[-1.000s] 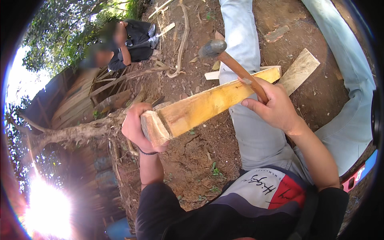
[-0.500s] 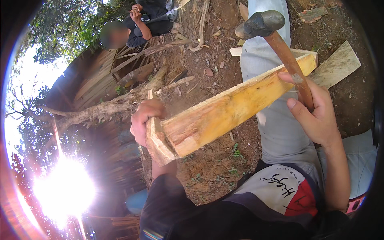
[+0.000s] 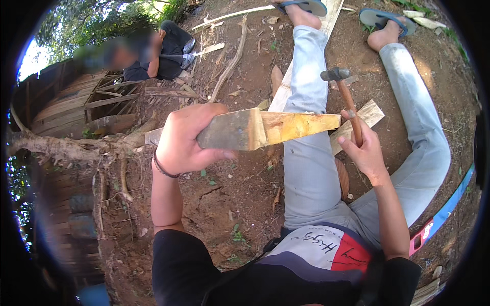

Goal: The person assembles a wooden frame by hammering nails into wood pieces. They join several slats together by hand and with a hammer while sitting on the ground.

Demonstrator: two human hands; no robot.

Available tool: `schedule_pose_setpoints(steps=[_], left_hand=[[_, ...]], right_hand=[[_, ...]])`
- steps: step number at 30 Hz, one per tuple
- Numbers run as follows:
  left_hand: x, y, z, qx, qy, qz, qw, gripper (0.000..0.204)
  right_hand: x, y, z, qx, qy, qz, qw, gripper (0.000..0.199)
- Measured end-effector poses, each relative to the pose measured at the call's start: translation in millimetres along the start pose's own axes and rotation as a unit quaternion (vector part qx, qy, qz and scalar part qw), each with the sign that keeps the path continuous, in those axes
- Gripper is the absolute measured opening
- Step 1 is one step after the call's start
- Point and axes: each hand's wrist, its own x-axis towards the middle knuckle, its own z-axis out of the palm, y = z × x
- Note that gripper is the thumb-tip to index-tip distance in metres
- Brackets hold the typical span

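Head view shows the person sitting on bare dirt with both legs stretched out. Closest in, the left hand [image 3: 186, 140] is shut tight around one end of a thick wooden block [image 3: 265, 128], fingers curled over the top and thumb under it. A moment ago the block pointed up and away at a slant; now it lies almost flat, held in the air across the left leg, with its dark cut end turned toward the camera. So the person seems to have turned it round to look at it or line it up.

Just beside the block's far end, the right hand [image 3: 365, 153] is closed around the brown handle of a hammer [image 3: 347, 99]. The hammer head was high up before. Now it sits lower, standing upright past the block, and not touching it.

Under the hammer hand a flat board [image 3: 370, 115] lies on the ground. Farther off are two feet in blue sandals [image 3: 380, 18]. Far to the left, another person [image 3: 158, 48] in dark clothes sits near some old planks.
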Motion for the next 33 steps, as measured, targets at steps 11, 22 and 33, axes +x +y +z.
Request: schedule_pose_setpoints(steps=[11, 22, 33], left_hand=[[-37, 12, 30, 0.089, 0.163, 0.014, 0.982, 0.048], [-31, 16, 33, -0.011, 0.163, 0.044, 0.986, 0.046], [-40, 5, 34, 0.038, 0.11, 0.02, 0.993, 0.052]], right_hand=[[-38, -58, 50, -0.087, 0.036, -0.074, 0.993, 0.045], [-188, -23, -7, -0.15, 0.313, -0.049, 0.937, 0.025], [-393, 92, -56, -0.372, 0.409, 0.31, 0.773, 0.027]])
